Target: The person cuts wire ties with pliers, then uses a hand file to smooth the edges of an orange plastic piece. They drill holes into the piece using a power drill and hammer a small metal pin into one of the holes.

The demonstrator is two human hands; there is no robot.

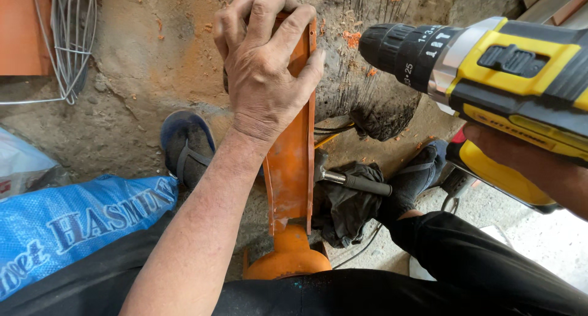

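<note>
The left hand (pixel 263 71) is closed over the upper end of a long orange metal channel (pixel 293 163), pressing it down so it does not move. The channel stands on the dirt floor (pixel 135 59) between the person's two feet in sandals, and its lower end meets a round orange part (pixel 288 261) close to the knees. The right hand (pixel 533 163) grips the handle of a yellow and black cordless drill (pixel 490 71), held in the air at the right side, with the chuck pointing toward the channel but well apart from it. A hammer (pixel 352 180) lies on a dark cloth (pixel 343 206) just beside the channel. It seems to be the drilling step: the piece is held steady, the drill is not yet on it. I think the next move needs the tip placed on the metal while the left hand keeps firm pressure.
</note>
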